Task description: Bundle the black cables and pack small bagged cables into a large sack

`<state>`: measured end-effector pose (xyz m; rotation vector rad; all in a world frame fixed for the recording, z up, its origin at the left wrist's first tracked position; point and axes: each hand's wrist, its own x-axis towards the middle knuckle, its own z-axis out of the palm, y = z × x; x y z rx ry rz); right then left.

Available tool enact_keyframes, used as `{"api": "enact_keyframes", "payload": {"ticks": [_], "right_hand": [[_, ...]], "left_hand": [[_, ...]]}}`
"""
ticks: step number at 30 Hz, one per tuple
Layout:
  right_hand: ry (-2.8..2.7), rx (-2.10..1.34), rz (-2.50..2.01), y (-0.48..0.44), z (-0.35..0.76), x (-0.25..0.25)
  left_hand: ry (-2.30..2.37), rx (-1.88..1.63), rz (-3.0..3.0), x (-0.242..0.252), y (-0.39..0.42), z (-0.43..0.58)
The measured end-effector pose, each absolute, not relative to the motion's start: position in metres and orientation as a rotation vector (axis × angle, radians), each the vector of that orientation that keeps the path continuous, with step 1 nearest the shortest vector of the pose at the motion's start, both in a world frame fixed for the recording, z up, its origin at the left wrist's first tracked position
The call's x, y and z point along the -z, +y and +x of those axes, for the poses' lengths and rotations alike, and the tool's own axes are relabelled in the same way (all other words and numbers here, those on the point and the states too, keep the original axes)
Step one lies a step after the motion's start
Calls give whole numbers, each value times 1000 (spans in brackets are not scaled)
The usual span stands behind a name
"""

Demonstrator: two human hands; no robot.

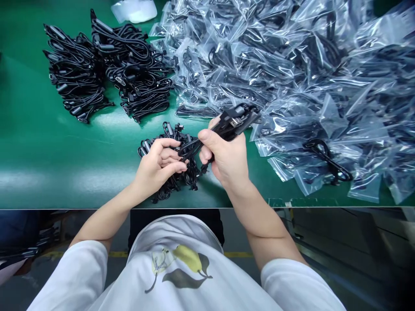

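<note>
My right hand [228,157] is closed around a bundle of black cables [233,123], its thumb lying along the top. The bundle slants from lower left to upper right, with connectors showing at the upper end. At the lower end, my left hand [160,164] has its fingers curled and its thumb close to the fingertips, pinching the cable ends; the exact contact is partly hidden. Under both hands lies a loose pile of coiled black cables [168,188] on the green table [81,168].
Two stacks of bundled black cables, a left one [78,73] and a right one [139,73], lie at the back left. Many clear bags [285,73] with cables cover the right side. One unbagged cable [329,162] rests on them. A whitish plastic piece [138,11] lies at the back.
</note>
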<state>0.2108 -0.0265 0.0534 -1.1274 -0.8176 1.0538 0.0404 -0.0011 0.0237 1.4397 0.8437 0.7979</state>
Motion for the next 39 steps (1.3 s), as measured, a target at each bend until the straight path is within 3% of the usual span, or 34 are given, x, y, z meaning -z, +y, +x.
{"api": "enact_keyframes", "payload": {"ticks": [8, 33, 39], "right_hand": [[-861, -987, -1113, -23, 213, -51], [-994, -975, -1029, -23, 232, -57], [-1435, -1060, -1641, -21, 263, -53]], "left_hand": [[619, -535, 1053, -30, 7, 36], [698, -746, 1386, -27, 7, 34], [917, -792, 1690, -32, 9, 31]]}}
